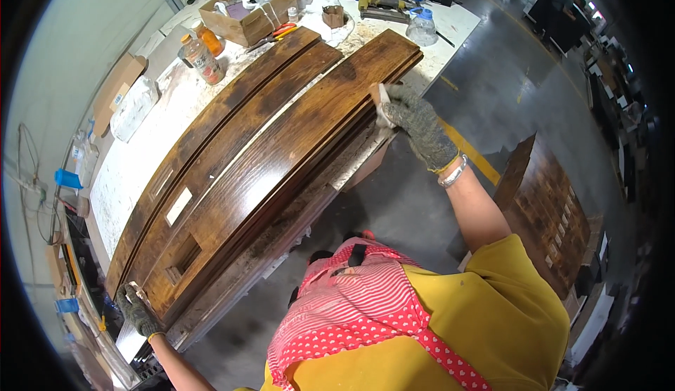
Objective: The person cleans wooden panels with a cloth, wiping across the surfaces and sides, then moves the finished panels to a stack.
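Observation:
A long dark-brown wooden board (281, 159) with a curved outer edge lies slantwise on the worktable, glossy on top and with a rectangular cutout near its left end. My right hand (420, 125), in a grey knit glove, grips its near edge close to the far right end. Something pale shows at those fingertips; whether it is bare fingers or a cloth I cannot tell. At the near left end, my gloved left hand (138, 312) closes on the board's corner, its fingers partly hidden. Beyond lies another curved wooden piece (232, 106) with a pale slot.
On the white table (123, 183) stand bottles (202, 60), a cardboard box (246, 20), orange-handled scissors (284, 31), nail guns (383, 4) and a clear jar with a blue cap (422, 29). A stack of brown wooden panels (545, 215) stands on the floor to the right.

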A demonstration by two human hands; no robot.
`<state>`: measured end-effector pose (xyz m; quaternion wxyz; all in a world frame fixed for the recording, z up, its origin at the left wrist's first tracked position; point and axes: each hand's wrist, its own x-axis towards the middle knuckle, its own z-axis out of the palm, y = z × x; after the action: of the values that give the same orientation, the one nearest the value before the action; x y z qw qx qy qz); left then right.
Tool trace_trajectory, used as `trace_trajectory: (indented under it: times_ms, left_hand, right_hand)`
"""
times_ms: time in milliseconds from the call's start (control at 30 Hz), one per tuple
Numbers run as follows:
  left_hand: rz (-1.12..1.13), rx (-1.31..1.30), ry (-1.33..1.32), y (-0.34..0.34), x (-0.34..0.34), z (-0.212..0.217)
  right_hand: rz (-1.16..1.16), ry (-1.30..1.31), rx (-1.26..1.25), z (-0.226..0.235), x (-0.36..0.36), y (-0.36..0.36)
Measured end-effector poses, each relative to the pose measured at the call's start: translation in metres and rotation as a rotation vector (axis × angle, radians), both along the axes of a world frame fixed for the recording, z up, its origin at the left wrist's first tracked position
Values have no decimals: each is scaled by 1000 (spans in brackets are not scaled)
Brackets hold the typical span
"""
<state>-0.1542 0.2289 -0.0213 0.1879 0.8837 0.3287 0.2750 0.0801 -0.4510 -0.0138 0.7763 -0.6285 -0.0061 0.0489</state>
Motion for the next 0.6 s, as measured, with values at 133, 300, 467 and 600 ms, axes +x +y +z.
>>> trace_trajectory:
  times_ms: [133,300,467,600]
  left_hand:
    - [13,41,51,-3,2,6]
    - [12,79,107,1,0,6]
    - [-43,128,65,-1,-2,6]
    - [-24,111,79,-6,-4,8]
  right_hand:
    - [-448,-686,-982,-9,25,-13]
    - [-327,-677,-1132,-7,14,22]
    - [30,-888,-1170,-3,-49,98]
    - [-167,-997,-1207,1,-11,73]
